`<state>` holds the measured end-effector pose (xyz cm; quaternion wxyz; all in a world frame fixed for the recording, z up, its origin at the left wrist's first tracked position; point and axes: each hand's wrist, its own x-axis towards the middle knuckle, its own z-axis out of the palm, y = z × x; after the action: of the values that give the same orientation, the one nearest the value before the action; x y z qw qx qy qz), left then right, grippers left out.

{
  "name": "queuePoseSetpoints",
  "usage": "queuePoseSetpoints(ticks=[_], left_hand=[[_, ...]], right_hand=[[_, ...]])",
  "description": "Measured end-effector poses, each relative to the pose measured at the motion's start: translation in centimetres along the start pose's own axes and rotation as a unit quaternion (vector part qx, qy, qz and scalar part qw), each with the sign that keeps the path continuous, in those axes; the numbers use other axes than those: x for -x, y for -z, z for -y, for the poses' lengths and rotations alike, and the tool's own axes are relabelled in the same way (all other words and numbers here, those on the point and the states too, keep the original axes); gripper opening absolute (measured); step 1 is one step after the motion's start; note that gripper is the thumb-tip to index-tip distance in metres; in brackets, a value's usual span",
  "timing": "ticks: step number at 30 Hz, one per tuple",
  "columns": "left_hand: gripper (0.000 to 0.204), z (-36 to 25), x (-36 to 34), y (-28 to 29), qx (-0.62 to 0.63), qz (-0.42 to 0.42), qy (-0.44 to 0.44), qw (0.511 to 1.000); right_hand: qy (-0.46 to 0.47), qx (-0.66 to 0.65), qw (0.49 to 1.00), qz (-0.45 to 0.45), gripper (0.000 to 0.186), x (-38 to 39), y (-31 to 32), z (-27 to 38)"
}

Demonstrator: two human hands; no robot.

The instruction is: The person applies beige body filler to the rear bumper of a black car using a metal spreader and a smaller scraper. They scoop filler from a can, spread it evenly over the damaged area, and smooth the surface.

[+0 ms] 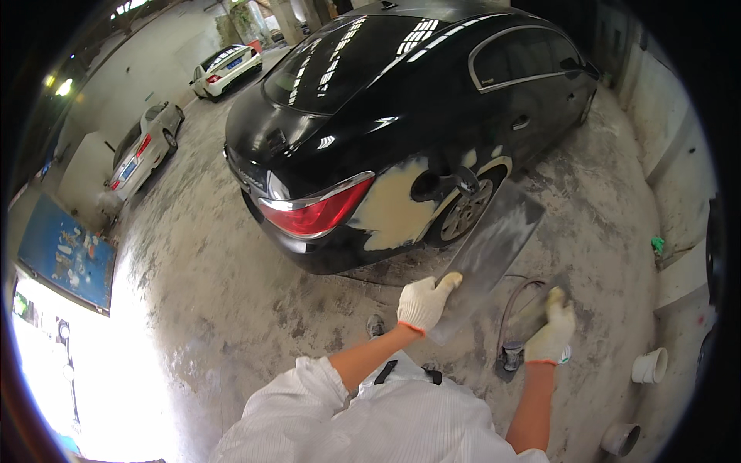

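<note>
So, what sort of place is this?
Probably a car body repair shop: the black car has a beige, filler-like patch beside its tail light, and two other cars are parked beyond.

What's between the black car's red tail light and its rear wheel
A broad beige patch on the side of the black car lies between the red tail light and rear wheel, seen in the head view.
</note>
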<state>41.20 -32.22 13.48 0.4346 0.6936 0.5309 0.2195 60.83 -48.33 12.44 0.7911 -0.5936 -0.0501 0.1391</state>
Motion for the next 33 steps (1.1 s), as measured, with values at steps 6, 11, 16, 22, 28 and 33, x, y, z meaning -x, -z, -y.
queuePoseSetpoints(ticks=[6, 11, 16, 22, 28, 33], left_hand=[[0.054, 2.2, 1.8, -1.9, -0.032, -0.017, -0.164, 0.986], [0.060, 0.6, 0.7, -4.1, 0.013, 0.043, -0.149, 0.988], [0.062, -0.2, 0.0, -5.2, -0.029, -0.005, -0.185, 0.982], [0.068, -0.7, -1.2, -6.1, -0.058, 0.052, -0.143, 0.987], [0.062, 1.0, -1.1, -6.7, -0.074, 0.103, -0.207, 0.970], [0.050, 1.3, -2.8, -7.4, -0.179, 0.071, -0.221, 0.956]], right_hand=[[0.261, 0.384, 0.882, 0.083, 0.044, -2.3, -0.7, 5.5], [0.403, 0.510, 0.749, 0.126, 0.030, 0.0, -2.4, 4.8], [0.295, 0.457, 0.802, 0.246, 0.032, 0.6, -1.3, 1.5], [0.319, 0.459, 0.797, 0.228, 0.036, 2.5, -2.0, 1.4], [0.137, 0.435, 0.884, 0.100, 0.035, -1.7, -0.4, 2.3], [0.292, 0.502, 0.737, 0.346, 0.021, 0.4, 1.7, -5.9]])
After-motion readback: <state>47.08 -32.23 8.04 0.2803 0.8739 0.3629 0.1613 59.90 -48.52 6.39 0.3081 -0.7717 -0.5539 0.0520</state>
